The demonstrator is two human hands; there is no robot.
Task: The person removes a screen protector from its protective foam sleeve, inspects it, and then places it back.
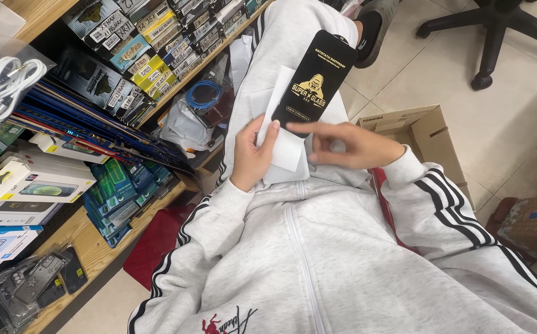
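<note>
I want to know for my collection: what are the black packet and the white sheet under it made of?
The black packet looks like glossy printed card: flat, stiff, sharp-edged, with a slight sheen. The white sheet seems thin matt paper or a paper sleeve, lying flat on the lap under the left hand; hard to be sure.

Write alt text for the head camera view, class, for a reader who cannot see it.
A seated person in a grey tracksuit holds a white paper sleeve on their lap with the left hand, while the right hand points a finger across a black flat package resting on it. Wooden shelves of phone accessories stand to the left, a cardboard box to the right.
</note>
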